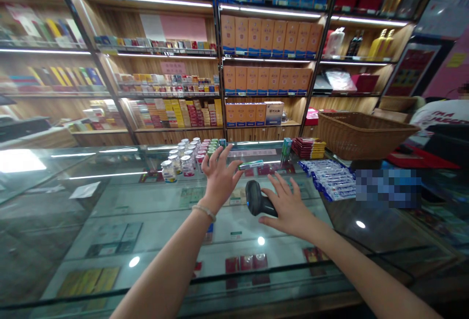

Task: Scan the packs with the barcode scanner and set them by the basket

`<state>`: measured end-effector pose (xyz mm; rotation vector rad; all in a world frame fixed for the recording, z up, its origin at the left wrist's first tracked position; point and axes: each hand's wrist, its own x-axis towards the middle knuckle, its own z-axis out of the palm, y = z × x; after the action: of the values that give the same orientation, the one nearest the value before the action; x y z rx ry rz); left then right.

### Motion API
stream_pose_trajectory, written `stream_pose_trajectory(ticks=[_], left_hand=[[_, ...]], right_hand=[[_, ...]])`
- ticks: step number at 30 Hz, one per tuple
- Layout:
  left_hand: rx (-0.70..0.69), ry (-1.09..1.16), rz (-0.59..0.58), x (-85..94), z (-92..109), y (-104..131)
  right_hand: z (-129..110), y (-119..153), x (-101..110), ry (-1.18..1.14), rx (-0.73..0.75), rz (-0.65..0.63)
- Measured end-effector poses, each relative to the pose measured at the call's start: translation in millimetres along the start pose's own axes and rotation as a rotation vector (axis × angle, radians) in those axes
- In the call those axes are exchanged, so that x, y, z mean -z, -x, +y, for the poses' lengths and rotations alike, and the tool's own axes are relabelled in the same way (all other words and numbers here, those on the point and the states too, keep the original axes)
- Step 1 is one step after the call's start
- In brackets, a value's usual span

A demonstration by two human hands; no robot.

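My left hand [220,175], with a bracelet at its wrist, is over the glass counter [157,221], fingers spread. Beside its thumb lies a slim green pack [251,164]. A black handheld scanner [253,198] is right of it, its handle toward my right hand [291,206]. The fingers of my right hand are apart around the end of that handle; whether they touch it is unclear. Just beyond my left hand stand rows of small white-lidded containers [187,164], with pink and green ones [212,148] at their right.
Blue-white packets [331,180], red and yellow packs [308,148] and a wicker basket [362,136] sit at the right of the counter. Shelves of boxes [271,35] line the back. A person in a white shirt [439,114] is at the far right.
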<state>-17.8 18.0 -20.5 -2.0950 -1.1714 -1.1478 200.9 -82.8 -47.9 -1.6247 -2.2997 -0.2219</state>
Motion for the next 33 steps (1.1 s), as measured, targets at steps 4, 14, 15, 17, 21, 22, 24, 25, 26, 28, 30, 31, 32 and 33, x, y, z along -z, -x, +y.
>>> stream_pose_trajectory(ticks=[4,14,15,17,21,22,24,25,26,28,30,31,32,33], left_hand=[[0.006,0.01,-0.007,-0.6,-1.5,-0.1],[0.087,0.0,0.008,-2.1,-10.6,1.1],[0.095,-0.005,0.01,-2.4,-12.4,1.4],[0.111,-0.016,0.01,-3.2,-16.1,2.0],[0.143,-0.022,0.002,-5.1,-23.0,3.2],[0.145,-0.028,0.001,-5.7,-24.5,3.5],[0.147,-0.043,0.002,-6.9,-26.9,4.0],[0.147,-0.051,0.003,-7.5,-27.9,4.4],[0.147,-0.056,0.005,-8.1,-28.6,4.7],[0.147,-0.062,0.008,-9.0,-29.3,5.5],[0.147,-0.063,0.006,-9.4,-29.3,6.3],[0.146,-0.063,0.002,-9.4,-29.1,6.7],[0.145,-0.063,-0.003,-9.3,-28.9,7.0],[0.145,-0.064,-0.008,-9.1,-28.6,7.2]], right_hand=[[-3.2,-2.5,7.5,0.002,-0.003,-0.025],[8.8,-22.8,15.6,-0.06,-0.035,-0.069],[13.2,-26.6,15.6,-0.085,-0.047,-0.056],[23.1,-35.4,16.8,-0.147,-0.08,-0.011],[39.2,-54.3,25.5,-0.339,-0.156,0.08],[41.0,-57.9,28.1,-0.436,-0.181,0.069],[40.8,-61.8,32.8,-0.628,-0.219,0.025],[39.0,-61.8,34.4,-0.7,-0.233,0.005],[36.4,-60.5,35.6,-0.743,-0.238,-0.004],[29.7,-54.6,36.7,-0.758,-0.231,0.015],[22.8,-46.2,36.7,-0.737,-0.186,0.066],[19.6,-41.9,36.5,-0.723,-0.167,0.095],[16.7,-37.9,36.3,-0.713,-0.154,0.11],[14.1,-34.5,36.4,-0.709,-0.15,0.107]])
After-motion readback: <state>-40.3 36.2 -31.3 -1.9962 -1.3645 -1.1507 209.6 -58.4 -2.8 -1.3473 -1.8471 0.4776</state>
